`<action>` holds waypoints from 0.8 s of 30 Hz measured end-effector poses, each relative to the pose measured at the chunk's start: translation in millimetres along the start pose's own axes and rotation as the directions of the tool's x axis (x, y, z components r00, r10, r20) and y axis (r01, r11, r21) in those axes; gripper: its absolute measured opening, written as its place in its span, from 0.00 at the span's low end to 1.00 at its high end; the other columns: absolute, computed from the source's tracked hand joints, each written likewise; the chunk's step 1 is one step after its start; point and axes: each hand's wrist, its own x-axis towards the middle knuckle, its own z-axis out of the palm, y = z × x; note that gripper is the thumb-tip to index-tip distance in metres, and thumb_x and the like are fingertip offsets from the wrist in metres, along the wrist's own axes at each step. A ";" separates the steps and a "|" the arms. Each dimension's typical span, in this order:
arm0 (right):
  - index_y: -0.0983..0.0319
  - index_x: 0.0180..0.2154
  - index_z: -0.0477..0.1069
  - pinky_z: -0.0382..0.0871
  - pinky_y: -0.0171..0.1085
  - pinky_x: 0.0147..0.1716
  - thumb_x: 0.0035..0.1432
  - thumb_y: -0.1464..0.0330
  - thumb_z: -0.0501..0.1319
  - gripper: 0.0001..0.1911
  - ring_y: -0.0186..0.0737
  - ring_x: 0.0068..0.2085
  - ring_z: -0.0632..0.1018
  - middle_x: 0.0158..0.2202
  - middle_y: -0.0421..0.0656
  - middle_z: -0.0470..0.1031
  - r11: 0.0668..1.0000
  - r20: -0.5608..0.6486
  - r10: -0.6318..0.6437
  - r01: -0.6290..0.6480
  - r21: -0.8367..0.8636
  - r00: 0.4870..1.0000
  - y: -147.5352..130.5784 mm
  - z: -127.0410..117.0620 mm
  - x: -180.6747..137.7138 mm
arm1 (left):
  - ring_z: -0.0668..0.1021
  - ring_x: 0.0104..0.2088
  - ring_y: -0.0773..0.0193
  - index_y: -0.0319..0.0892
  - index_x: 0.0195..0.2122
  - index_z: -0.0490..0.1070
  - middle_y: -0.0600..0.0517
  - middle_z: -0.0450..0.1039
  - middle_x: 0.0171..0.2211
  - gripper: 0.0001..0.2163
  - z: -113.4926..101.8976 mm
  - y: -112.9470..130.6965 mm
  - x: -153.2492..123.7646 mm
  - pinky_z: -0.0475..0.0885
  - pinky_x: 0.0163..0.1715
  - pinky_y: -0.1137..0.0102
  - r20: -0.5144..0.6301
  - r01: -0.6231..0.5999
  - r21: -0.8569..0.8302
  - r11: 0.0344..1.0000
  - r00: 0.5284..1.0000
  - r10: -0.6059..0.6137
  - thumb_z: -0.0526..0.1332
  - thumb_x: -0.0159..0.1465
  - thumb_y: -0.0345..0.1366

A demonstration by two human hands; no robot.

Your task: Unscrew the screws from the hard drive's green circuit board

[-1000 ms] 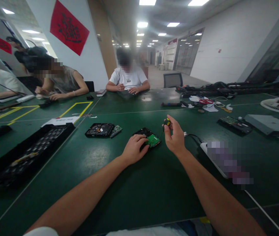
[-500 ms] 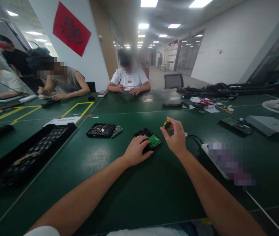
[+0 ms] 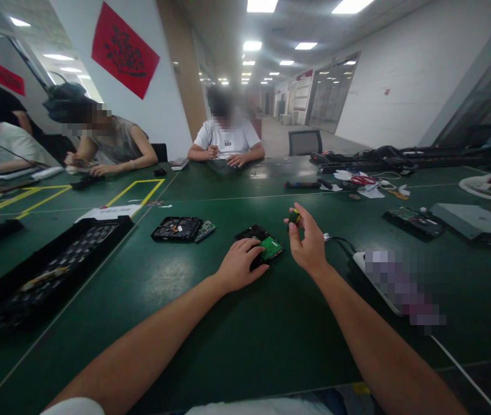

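A hard drive [image 3: 273,248] with a green circuit board lies on the table in front of me. My left hand [image 3: 242,262] holds it down, fingers over its top and thumb along its near side, covering much of it. Above the drive's right end, my right hand [image 3: 308,239] grips a small screwdriver [image 3: 295,217] by its black and yellow handle. The screwdriver's shaft is too thin and dim to make out clearly. To the left lies another hard drive [image 3: 176,229], with a loose circuit board [image 3: 205,230] against its right side.
A long black tray [image 3: 55,271] with small parts stands at left. On the right are a white device [image 3: 377,282] with a cable, another drive [image 3: 413,222] and a grey metal box [image 3: 474,222]. Tools [image 3: 303,185] lie farther back. People sit across the green table [image 3: 245,346].
My right hand has turned slightly, and the screwdriver handle now points differently in its fingers. My left hand stays on the hard drive. A standing person at far left has shifted left.
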 end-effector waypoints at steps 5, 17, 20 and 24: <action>0.57 0.62 0.63 0.75 0.50 0.49 0.65 0.62 0.59 0.25 0.48 0.47 0.76 0.51 0.50 0.72 0.995 -0.026 0.002 -0.004 -0.096 1.000 0.2 -2.5 1.6 | 0.71 0.57 0.49 0.46 0.56 0.70 0.44 0.70 0.56 0.22 -0.4 0.3 0.8 0.65 0.59 0.50 0.004 -0.006 0.001 1.000 1.000 0.006 0.62 0.63 0.49; 0.55 0.62 0.64 0.76 0.49 0.47 0.65 0.61 0.59 0.24 0.46 0.45 0.75 0.50 0.49 0.70 0.998 -0.023 -0.014 0.012 -0.069 1.000 -2.8 -4.1 3.1 | 0.71 0.57 0.49 0.46 0.55 0.71 0.44 0.70 0.56 0.22 -0.3 -0.3 0.3 0.66 0.58 0.51 0.000 -0.006 -0.001 1.000 1.000 0.006 0.62 0.63 0.49; 0.54 0.61 0.65 0.76 0.48 0.45 0.65 0.61 0.59 0.23 0.45 0.42 0.76 0.47 0.48 0.70 0.995 -0.028 -0.021 0.018 -0.100 0.999 -4.8 -6.8 4.5 | 0.71 0.57 0.49 0.47 0.56 0.71 0.44 0.70 0.56 0.22 0.1 -0.5 0.3 0.66 0.58 0.50 -0.005 -0.005 -0.001 1.000 1.000 0.005 0.62 0.63 0.49; 0.54 0.63 0.62 0.74 0.50 0.49 0.68 0.64 0.55 0.23 0.47 0.47 0.76 0.51 0.49 0.72 0.994 -0.001 -0.043 0.043 -0.101 0.999 -2.1 -7.0 4.8 | 0.71 0.57 0.49 0.46 0.56 0.71 0.44 0.70 0.56 0.22 0.8 -1.4 0.2 0.66 0.58 0.51 -0.001 -0.008 0.000 1.000 1.000 0.008 0.61 0.64 0.49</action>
